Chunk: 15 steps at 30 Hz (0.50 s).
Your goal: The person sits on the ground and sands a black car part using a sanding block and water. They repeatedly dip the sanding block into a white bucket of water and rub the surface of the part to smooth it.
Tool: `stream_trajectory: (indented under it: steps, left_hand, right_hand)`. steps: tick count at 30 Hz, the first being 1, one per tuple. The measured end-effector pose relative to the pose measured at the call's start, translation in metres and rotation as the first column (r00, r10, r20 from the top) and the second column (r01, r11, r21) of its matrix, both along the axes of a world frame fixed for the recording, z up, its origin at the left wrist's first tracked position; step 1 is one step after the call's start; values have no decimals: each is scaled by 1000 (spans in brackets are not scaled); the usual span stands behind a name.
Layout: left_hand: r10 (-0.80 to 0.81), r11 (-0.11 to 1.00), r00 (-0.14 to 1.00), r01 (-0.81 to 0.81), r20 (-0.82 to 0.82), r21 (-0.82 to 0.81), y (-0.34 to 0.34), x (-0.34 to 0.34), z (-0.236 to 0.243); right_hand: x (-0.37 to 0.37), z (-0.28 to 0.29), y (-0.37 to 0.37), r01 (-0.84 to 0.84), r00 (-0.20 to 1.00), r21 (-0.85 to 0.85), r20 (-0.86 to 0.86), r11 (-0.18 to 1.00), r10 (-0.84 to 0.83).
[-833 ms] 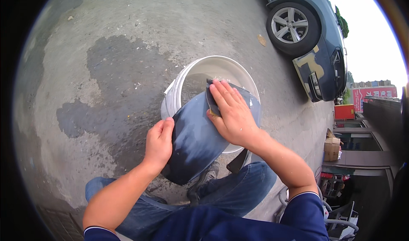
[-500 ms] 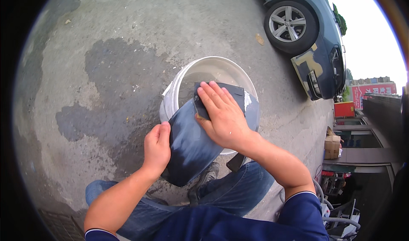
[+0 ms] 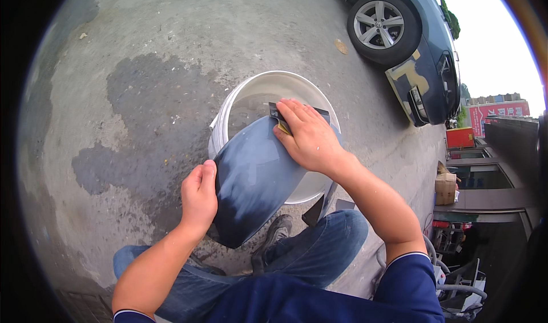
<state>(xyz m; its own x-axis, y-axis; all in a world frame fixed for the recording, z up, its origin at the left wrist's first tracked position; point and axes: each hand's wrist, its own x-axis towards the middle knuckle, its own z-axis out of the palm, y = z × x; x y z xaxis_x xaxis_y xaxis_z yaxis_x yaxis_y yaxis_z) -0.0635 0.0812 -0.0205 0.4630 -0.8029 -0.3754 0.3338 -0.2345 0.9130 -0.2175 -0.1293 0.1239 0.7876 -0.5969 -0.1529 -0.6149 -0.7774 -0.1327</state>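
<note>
A curved, glossy blue-grey panel (image 3: 254, 166), like a car body part, lies tilted over a white bucket (image 3: 224, 116), its near end dark and its far end reaching inside the rim. My left hand (image 3: 198, 196) is closed on the panel's left edge, thumb on top. On the panel's far right part, my right hand (image 3: 310, 137) presses a dark sheet of sandpaper (image 3: 274, 112) against the surface, fingers together over it. A bit of yellow shows under the thumb side; what it belongs to is unclear. The bucket's inside is partly hidden by panel and hand.
My knees in jeans (image 3: 337, 240) flank the panel, and a shoe (image 3: 278, 231) stands below the bucket. Wet patches darken the concrete (image 3: 154, 106). A blue-grey car (image 3: 425, 66) with a putty-patched bumper stands far right. A cardboard box (image 3: 445, 188) and hoses (image 3: 456, 289) are at right.
My right hand has slid to the right with the sandpaper, uncovering more of the panel's far end. The left hand and panel have shifted slightly left in view; the whole view has moved a little.
</note>
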Motion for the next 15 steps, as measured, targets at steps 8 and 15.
stream_trajectory:
  steps: [8, 15]
  left_hand:
    - [85, 995, 995, -82, 57, -58, -7, -5, 7]
    - [135, 990, 990, -133, 36, -42, -7, -8, 15]
  right_hand:
    - [12, 0, 75, -308, 948, 73, 101, 949, 300]
    - [16, 1, 87, -274, 959, 57, 93, 960, 268]
